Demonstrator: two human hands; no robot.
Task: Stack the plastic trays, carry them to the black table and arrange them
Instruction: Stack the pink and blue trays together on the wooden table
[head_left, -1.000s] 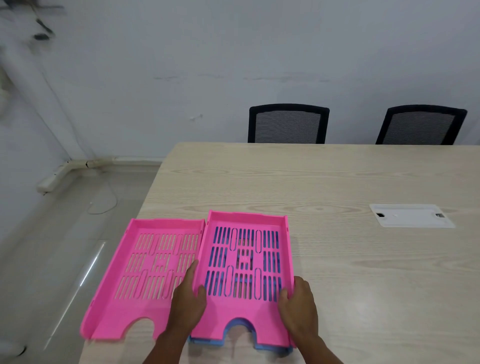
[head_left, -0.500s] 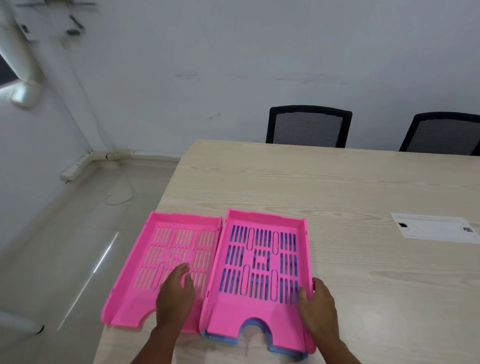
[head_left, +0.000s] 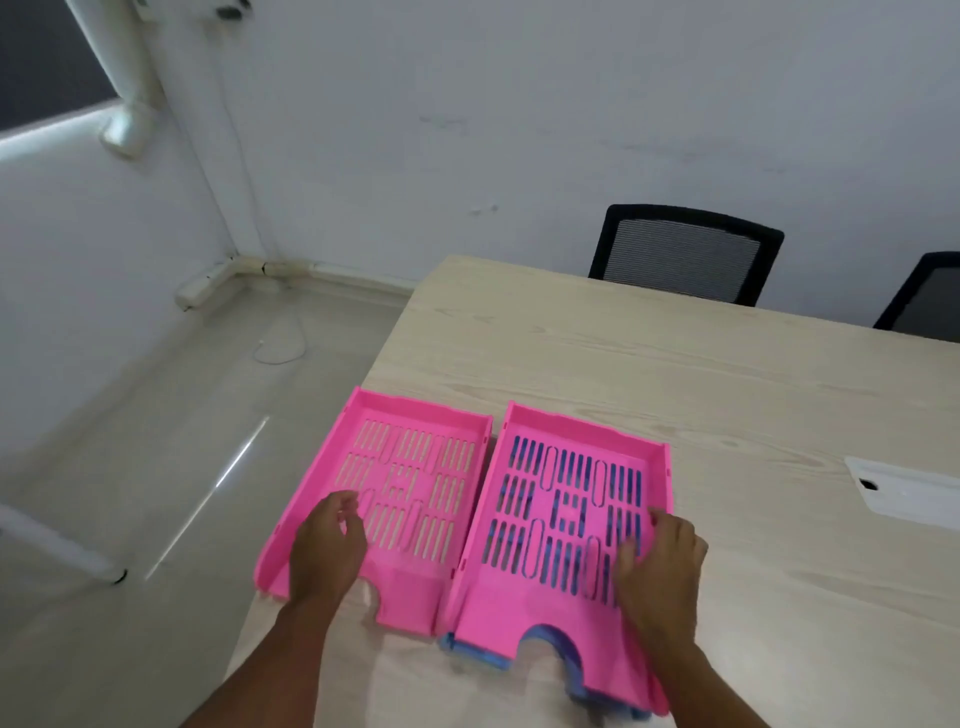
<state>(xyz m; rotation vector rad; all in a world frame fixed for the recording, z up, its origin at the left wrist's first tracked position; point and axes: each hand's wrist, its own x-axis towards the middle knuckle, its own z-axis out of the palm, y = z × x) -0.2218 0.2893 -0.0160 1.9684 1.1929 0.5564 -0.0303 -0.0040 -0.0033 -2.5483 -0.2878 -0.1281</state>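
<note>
Two pink slotted plastic trays lie side by side at the near left corner of the light wooden table (head_left: 675, 374). The left pink tray (head_left: 415, 408) overhangs the table's left edge. The right pink tray (head_left: 582, 427) sits nested on a blue tray (head_left: 567, 650), whose blue shows through the slots and at the front notch. My left hand (head_left: 327, 545) rests over the floor of the left tray, fingers loosely curled, holding nothing. My right hand (head_left: 662, 569) grips the right wall of the stacked pink tray, thumb inside.
A white cable cover plate (head_left: 909, 491) is set into the table at the right. Two black mesh chairs (head_left: 685, 254) (head_left: 927, 296) stand behind the far edge. Pale floor (head_left: 156, 467) drops away left of the table, with a white cable near the wall.
My left hand has left the wall between the two trays and moved left onto the left pink tray. The right hand stays on the stack's right side. The view has swung left.
</note>
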